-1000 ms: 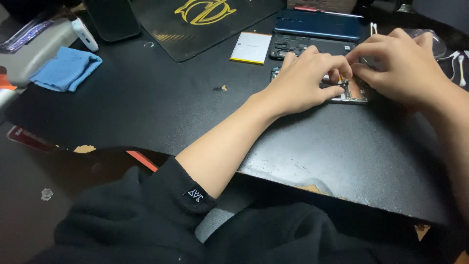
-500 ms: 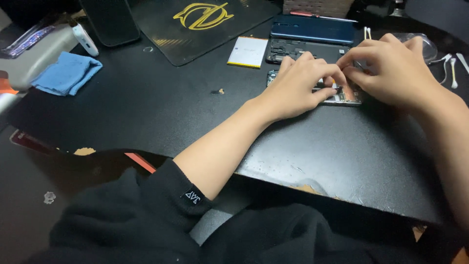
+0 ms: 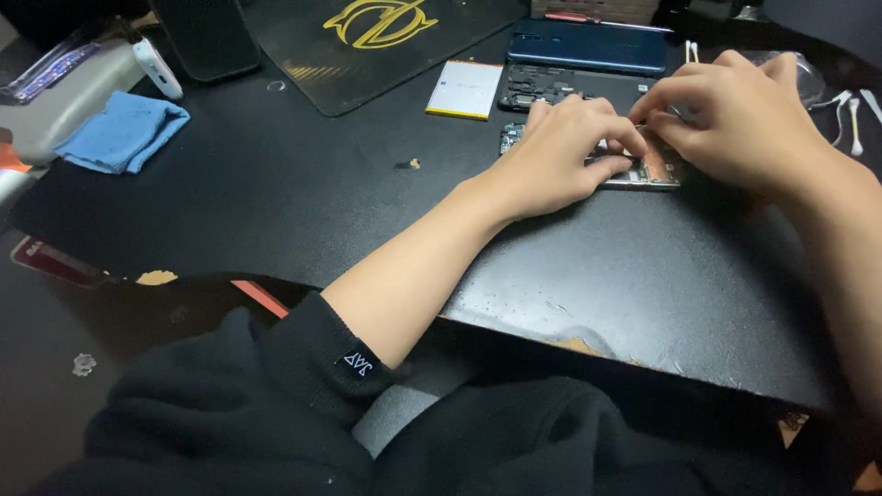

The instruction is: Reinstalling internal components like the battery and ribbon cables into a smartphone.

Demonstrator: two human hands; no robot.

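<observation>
Both hands worked over an opened phone point(image 3: 643, 170) lying flat toward the far right part of the black surface point(image 3: 303, 202). Left hand point(image 3: 565, 152) rested palm-down on the phone, fingers curled together and pressing its near edge. Right hand point(image 3: 735, 119) was hunched over the phone's right end, fingertips pinched together at a small part; what it pinched could not be made out. Just behind the phone lay a black inner frame point(image 3: 560, 87), a white battery point(image 3: 464, 89) to its left, and a blue back cover point(image 3: 588, 44) farther back. A blue cloth point(image 3: 119, 133) sat at the far left edge. Cotton swabs point(image 3: 850, 115) lay near the right edge.
</observation>
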